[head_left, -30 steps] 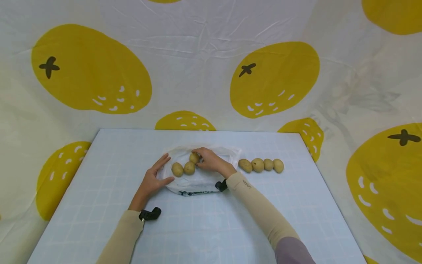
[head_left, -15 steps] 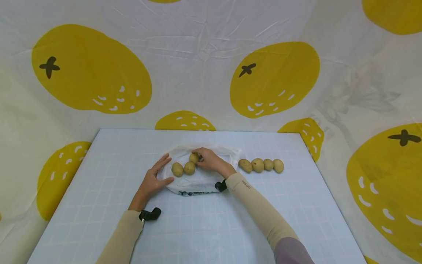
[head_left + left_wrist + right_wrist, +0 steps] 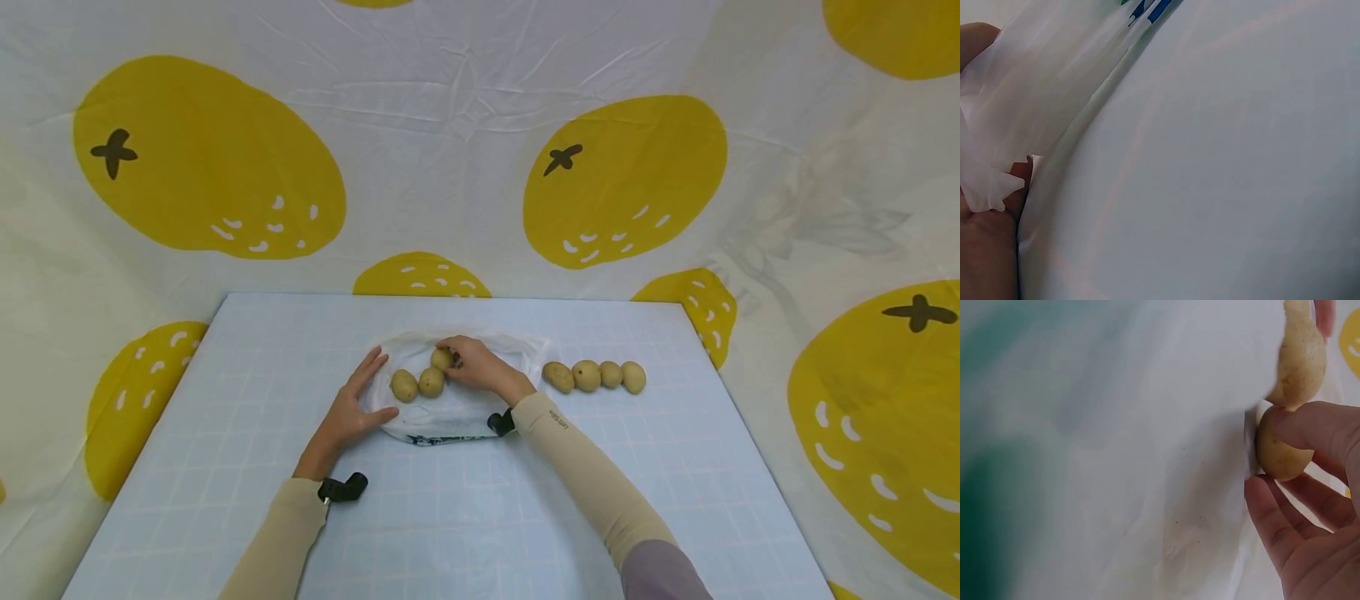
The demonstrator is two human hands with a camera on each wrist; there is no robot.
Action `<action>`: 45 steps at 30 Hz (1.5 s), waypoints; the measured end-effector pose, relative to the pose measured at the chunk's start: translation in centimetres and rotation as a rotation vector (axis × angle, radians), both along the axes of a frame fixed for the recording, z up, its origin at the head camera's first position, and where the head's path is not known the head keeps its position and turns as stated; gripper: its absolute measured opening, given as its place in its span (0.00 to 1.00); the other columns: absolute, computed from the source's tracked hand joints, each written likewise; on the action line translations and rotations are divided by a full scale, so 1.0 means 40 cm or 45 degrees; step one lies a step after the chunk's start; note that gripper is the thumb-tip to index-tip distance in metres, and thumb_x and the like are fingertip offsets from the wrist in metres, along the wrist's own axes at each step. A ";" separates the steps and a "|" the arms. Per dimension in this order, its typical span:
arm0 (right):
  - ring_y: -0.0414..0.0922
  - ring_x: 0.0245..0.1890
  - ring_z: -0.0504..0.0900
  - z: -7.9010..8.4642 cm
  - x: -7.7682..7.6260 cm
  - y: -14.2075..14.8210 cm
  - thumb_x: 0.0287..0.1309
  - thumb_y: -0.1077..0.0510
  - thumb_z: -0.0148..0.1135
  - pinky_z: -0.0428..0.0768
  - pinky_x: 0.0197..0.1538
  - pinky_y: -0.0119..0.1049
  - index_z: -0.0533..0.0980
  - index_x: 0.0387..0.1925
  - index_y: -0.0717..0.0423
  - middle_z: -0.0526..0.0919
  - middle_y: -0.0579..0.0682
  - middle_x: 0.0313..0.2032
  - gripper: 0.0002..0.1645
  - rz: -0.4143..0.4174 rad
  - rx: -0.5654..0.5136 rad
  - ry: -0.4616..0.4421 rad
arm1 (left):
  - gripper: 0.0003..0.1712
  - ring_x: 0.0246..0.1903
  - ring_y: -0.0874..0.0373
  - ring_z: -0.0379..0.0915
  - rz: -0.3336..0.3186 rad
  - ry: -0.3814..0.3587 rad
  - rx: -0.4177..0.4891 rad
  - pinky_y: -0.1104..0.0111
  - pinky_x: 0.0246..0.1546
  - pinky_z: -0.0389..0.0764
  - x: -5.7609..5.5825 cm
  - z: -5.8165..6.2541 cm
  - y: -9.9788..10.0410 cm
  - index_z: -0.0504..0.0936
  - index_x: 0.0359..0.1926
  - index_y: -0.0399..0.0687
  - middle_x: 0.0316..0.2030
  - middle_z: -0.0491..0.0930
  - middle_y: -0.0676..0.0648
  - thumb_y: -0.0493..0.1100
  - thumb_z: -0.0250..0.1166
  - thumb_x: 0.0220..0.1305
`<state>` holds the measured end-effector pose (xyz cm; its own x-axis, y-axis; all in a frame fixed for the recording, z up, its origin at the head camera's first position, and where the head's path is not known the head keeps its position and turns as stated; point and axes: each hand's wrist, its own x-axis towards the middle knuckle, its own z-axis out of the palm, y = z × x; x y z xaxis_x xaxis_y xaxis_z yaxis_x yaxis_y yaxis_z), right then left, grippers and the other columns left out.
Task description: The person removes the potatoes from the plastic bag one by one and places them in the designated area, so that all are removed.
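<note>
A white plastic bag [image 3: 461, 412] with dark green print lies flattened in the middle of the table. My right hand [image 3: 480, 365] pinches a small potato [image 3: 1286, 453] between thumb and fingers over the bag. Two more potatoes, one at the left [image 3: 404, 386] and one beside the held one [image 3: 431, 382], rest on the bag. In the right wrist view the held potato meets a neighbouring potato [image 3: 1302, 365]. My left hand [image 3: 351, 410] is at the bag's left edge, fingers and thumb spread. Thin white plastic [image 3: 1029, 81] partly covers that hand in the left wrist view.
To the right of the bag, several potatoes [image 3: 587, 376] sit in a touching row. The table [image 3: 450, 533] has a pale blue checked cover. A white cloth [image 3: 435, 167] with large yellow fruit shapes hangs behind and around it.
The left hand shifts very slightly at the bag's edge. The right hand stays on the same potato, and the other potatoes keep their places.
</note>
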<state>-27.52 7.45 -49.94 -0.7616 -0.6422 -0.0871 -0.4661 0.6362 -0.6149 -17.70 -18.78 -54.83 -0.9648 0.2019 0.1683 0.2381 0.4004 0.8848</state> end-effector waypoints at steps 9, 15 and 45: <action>0.50 0.54 0.81 0.006 -0.003 -0.002 0.65 0.66 0.66 0.84 0.54 0.37 0.71 0.68 0.65 0.79 0.59 0.62 0.31 -0.021 -0.021 -0.002 | 0.54 0.81 0.38 0.39 0.006 0.012 -0.040 0.34 0.77 0.45 -0.003 0.001 0.000 0.61 0.78 0.42 0.82 0.49 0.42 0.42 0.78 0.54; 0.50 0.54 0.81 0.004 -0.004 0.001 0.65 0.65 0.66 0.84 0.55 0.38 0.71 0.68 0.65 0.79 0.60 0.62 0.31 -0.021 -0.025 -0.001 | 0.53 0.81 0.37 0.39 0.000 0.024 -0.059 0.34 0.76 0.45 -0.006 0.000 0.001 0.61 0.78 0.40 0.82 0.49 0.41 0.42 0.78 0.55; 0.52 0.56 0.82 0.047 0.045 0.038 0.60 0.65 0.66 0.84 0.56 0.38 0.73 0.68 0.60 0.79 0.57 0.64 0.33 -0.121 -0.264 -0.067 | 0.53 0.81 0.38 0.41 0.036 0.015 -0.078 0.36 0.77 0.47 -0.002 -0.011 -0.003 0.61 0.78 0.42 0.82 0.51 0.41 0.42 0.77 0.56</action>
